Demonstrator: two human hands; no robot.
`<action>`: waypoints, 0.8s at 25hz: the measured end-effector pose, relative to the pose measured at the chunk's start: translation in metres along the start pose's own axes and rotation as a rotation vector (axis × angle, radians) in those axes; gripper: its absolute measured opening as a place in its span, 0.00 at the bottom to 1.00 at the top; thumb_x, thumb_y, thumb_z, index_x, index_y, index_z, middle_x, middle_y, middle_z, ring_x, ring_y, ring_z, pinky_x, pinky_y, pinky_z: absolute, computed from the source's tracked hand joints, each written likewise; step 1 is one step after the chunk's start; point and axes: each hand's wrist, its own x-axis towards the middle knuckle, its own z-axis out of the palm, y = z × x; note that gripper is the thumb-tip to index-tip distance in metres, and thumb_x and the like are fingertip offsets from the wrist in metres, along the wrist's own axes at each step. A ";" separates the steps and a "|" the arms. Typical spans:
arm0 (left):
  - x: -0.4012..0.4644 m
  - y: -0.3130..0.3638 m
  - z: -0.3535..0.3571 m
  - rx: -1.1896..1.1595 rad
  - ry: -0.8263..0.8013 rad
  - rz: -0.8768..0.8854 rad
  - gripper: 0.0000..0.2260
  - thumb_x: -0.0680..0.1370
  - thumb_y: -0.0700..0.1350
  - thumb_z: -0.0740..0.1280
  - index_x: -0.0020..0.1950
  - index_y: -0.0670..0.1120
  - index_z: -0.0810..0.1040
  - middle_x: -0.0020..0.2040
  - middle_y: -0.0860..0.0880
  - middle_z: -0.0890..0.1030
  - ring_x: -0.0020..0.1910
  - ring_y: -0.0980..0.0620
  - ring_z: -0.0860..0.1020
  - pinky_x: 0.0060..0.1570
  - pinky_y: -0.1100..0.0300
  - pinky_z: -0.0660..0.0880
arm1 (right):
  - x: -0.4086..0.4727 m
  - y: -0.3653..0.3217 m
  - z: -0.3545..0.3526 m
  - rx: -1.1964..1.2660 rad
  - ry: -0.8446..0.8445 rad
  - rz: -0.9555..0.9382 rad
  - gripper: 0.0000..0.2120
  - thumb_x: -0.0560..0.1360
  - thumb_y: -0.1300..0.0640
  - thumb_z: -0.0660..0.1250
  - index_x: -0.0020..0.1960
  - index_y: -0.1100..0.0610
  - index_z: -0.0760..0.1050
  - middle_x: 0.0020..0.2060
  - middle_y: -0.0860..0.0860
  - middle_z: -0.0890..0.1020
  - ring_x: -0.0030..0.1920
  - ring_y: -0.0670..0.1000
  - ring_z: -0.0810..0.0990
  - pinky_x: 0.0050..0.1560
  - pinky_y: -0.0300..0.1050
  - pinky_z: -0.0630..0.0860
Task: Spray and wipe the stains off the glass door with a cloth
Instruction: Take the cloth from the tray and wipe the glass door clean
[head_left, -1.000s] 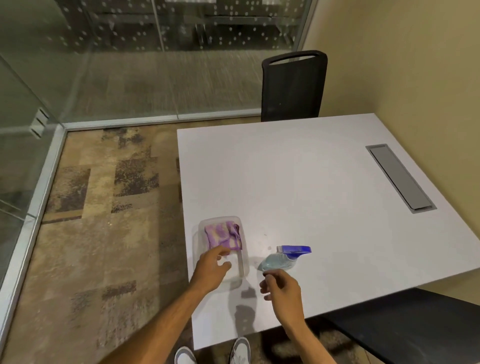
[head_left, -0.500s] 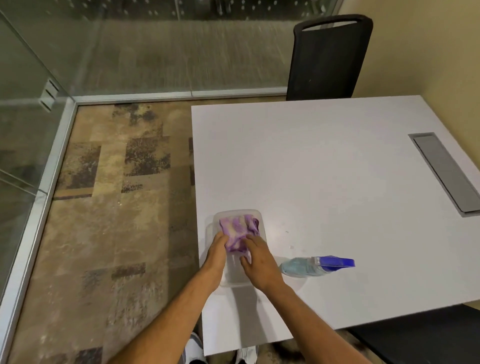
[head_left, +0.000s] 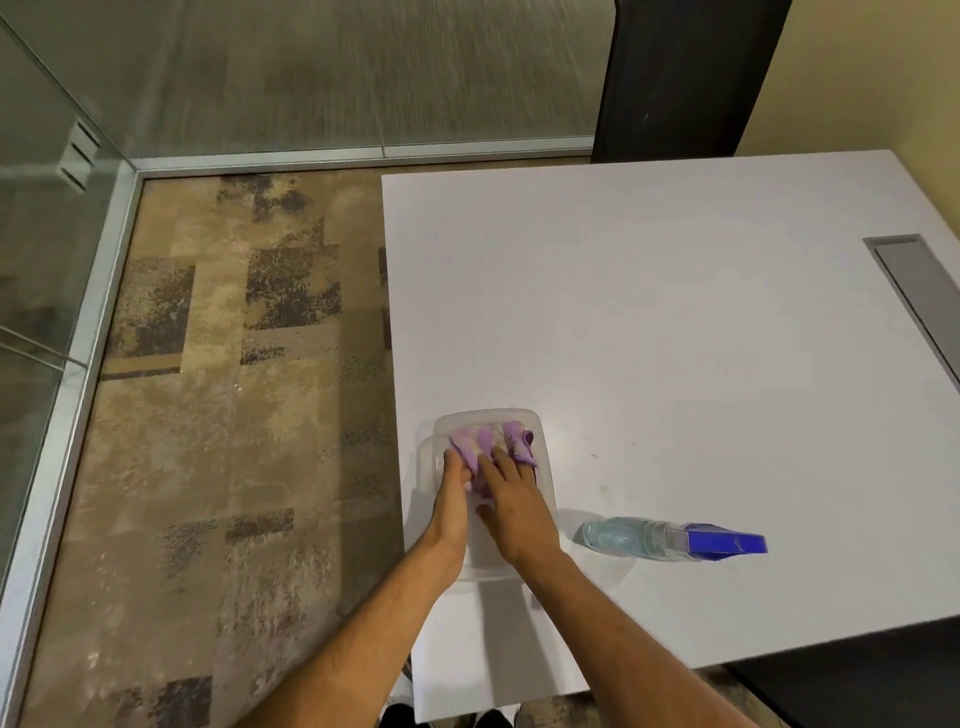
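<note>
Together, both hands were pressed on the cloth (head_left: 491, 441).
Left hand (head_left: 451, 499) fingers pinched it; right hand (head_left: 511, 501) fingers lay spread, inside the tub (head_left: 543, 467).

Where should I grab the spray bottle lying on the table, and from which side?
Grip the spray bottle around its clear neck, just behind the blue trigger head, coming down from above. It lies on its side on the table, base toward the hands, so that narrow part is exposed.

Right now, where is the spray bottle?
In the head view, the spray bottle lies on its side on the white table near the front edge, just right of the right hand and the clear tub holding the purple cloth.
</note>
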 end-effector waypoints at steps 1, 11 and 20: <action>-0.003 0.003 0.002 -0.011 -0.006 -0.009 0.23 0.84 0.66 0.47 0.67 0.59 0.76 0.56 0.63 0.81 0.53 0.69 0.78 0.61 0.69 0.69 | 0.000 -0.002 -0.003 0.052 0.032 -0.004 0.25 0.82 0.59 0.64 0.78 0.52 0.65 0.77 0.52 0.69 0.75 0.58 0.68 0.73 0.52 0.70; -0.076 0.061 -0.008 0.086 -0.053 0.192 0.11 0.78 0.61 0.65 0.52 0.60 0.85 0.57 0.48 0.87 0.60 0.52 0.84 0.57 0.62 0.77 | -0.035 -0.046 -0.094 0.568 0.243 0.080 0.12 0.81 0.63 0.61 0.56 0.54 0.83 0.42 0.46 0.86 0.41 0.47 0.83 0.45 0.41 0.78; -0.171 0.125 -0.049 0.266 -0.029 0.331 0.24 0.79 0.37 0.73 0.70 0.53 0.70 0.64 0.50 0.79 0.56 0.54 0.81 0.47 0.65 0.78 | -0.108 -0.128 -0.154 0.819 0.284 0.133 0.09 0.81 0.63 0.63 0.53 0.60 0.82 0.47 0.56 0.86 0.47 0.56 0.85 0.47 0.41 0.82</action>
